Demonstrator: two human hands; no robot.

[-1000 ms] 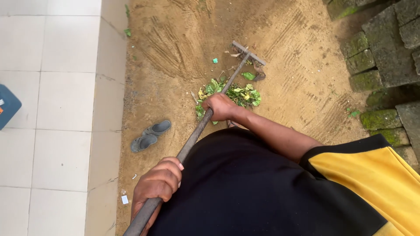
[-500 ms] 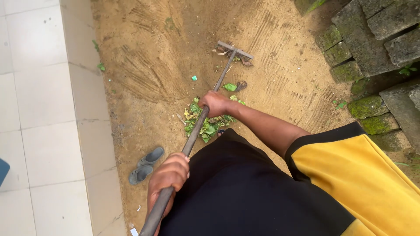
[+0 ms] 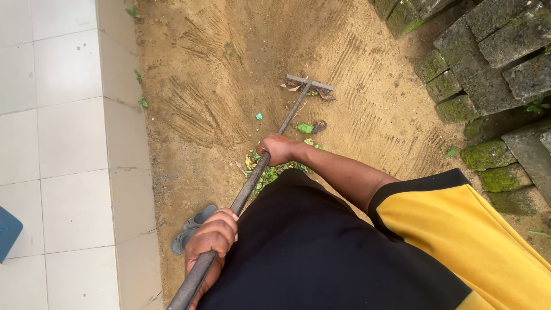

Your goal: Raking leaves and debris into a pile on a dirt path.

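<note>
I hold a long-handled metal rake with both hands. My right hand grips the shaft about halfway down, just above a small pile of green leaves on the sandy ground. My left hand grips the upper end of the handle near my body. The rake's head rests on the sand ahead of me, with a few dry leaves caught at its teeth. A loose green leaf lies beside the shaft. My black and yellow shirt hides part of the pile.
A white tiled floor with a raised edge runs along the left. Mossy stone blocks stack up at the right. A pair of grey sandals lies on the sand near my left hand. A blue object sits at the left edge.
The rake head has been drawn slightly nearer over the sand, and my view has shifted. The leaf pile now lies closer to my body, partly under my shirt. Both hands keep their grip.
</note>
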